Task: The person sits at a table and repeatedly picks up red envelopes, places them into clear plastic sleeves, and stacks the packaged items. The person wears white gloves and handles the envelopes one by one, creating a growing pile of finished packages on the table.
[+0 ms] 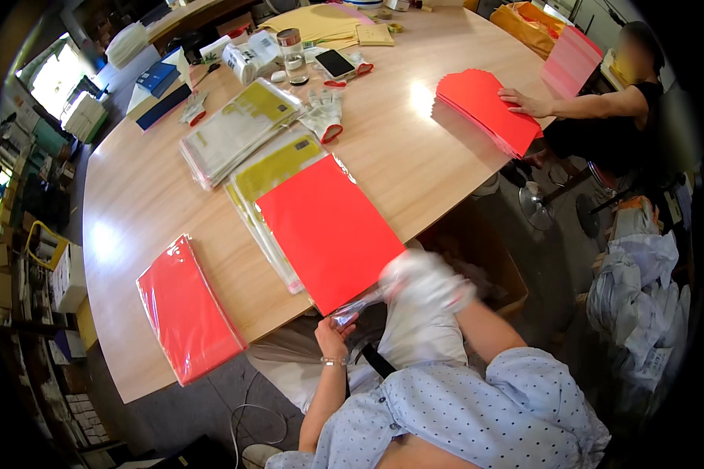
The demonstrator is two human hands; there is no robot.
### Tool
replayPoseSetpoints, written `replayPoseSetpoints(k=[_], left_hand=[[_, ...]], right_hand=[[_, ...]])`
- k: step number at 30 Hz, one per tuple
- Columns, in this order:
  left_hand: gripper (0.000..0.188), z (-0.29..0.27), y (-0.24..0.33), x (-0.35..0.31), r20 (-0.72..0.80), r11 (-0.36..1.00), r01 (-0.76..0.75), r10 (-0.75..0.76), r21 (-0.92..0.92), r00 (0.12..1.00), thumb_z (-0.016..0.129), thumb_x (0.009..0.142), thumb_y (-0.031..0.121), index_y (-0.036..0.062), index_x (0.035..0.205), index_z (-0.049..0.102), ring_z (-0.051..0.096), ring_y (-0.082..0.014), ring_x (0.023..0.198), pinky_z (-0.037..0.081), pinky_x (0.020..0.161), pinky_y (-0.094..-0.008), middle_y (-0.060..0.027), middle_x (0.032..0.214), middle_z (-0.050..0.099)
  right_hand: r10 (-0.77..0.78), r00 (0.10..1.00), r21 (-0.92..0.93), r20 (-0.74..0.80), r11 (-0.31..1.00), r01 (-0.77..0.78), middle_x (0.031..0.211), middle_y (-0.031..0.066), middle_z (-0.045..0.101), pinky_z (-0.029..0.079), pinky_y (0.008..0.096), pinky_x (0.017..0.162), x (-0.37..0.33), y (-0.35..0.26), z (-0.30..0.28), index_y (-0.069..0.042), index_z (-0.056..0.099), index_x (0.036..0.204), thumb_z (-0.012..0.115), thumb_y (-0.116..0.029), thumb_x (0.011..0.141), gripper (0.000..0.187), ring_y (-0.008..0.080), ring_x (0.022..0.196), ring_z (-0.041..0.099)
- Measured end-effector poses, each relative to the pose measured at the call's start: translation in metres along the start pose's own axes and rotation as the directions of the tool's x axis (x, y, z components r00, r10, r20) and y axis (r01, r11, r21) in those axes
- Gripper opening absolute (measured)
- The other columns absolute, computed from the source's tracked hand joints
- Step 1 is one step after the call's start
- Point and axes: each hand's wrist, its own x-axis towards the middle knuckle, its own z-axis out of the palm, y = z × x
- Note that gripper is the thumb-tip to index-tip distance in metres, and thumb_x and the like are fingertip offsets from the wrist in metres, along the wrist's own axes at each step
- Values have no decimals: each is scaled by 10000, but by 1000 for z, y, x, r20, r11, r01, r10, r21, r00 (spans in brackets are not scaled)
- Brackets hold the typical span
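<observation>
A large red sheet [328, 230] lies at the table's near edge, over a stack of transparent plastic sleeves with yellow-green printing [278, 168]. My left hand [335, 336], bare with a bracelet at the wrist, pinches the crinkled transparent sleeve [353, 307] at the sheet's near corner. At the sheet's right corner is my right hand [426, 283] in a white glove; motion smears its fingers, so its grip cannot be made out. To the left, red sheets in glossy plastic [186, 313] overhang the table edge.
Another sleeve stack [238, 129], white gloves [323, 116], a glass jar [292, 56] and a phone [335, 64] lie farther back. At the right, a co-worker's hand [524, 102] rests on fanned red sheets [481, 105]. A cardboard box [508, 273] stands below the table's right edge.
</observation>
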Motion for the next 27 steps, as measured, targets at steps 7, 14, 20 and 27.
replayPoseSetpoints(k=[7, 14, 20, 27], left_hand=[[481, -33, -4, -3, 239, 899, -291, 219, 327, 946, 315, 967, 294, -71, 913, 624, 642, -237, 811, 471, 761, -307, -136, 892, 650], [264, -7, 44, -19, 677, -512, -490, 691, 706, 254, 721, 698, 78, 49, 937, 612, 537, -300, 913, 425, 815, -392, -102, 942, 587], [116, -21, 60, -6, 826, -345, -819, 506, 459, 250, 701, 728, 69, 53, 784, 601, 575, -279, 728, 461, 654, -365, -82, 764, 591], [242, -32, 27, 20, 174, 719, -350, 309, 600, 935, 603, 888, 266, 39, 808, 580, 612, -92, 602, 453, 451, -229, -31, 771, 638]], right_hand=[[890, 350, -925, 292, 357, -135, 897, 170, 670, 501, 380, 803, -171, 165, -100, -88, 710, 821, 509, -248, 786, 259, 321, 894, 637], [-22, 980, -259, -196, 965, -30, 935, 91, 574, 494, 344, 679, -51, 51, -23, -73, 570, 1092, 649, -96, 737, 364, 271, 804, 599], [37, 993, -9, 112, 999, -36, 762, 89, 599, 466, 370, 639, -22, 49, -46, -76, 606, 804, 587, -206, 790, 132, 278, 756, 597], [448, 888, -388, -103, 804, -451, 697, 154, 595, 460, 448, 613, -8, 41, -11, -59, 565, 708, 543, -334, 814, 295, 348, 697, 597]])
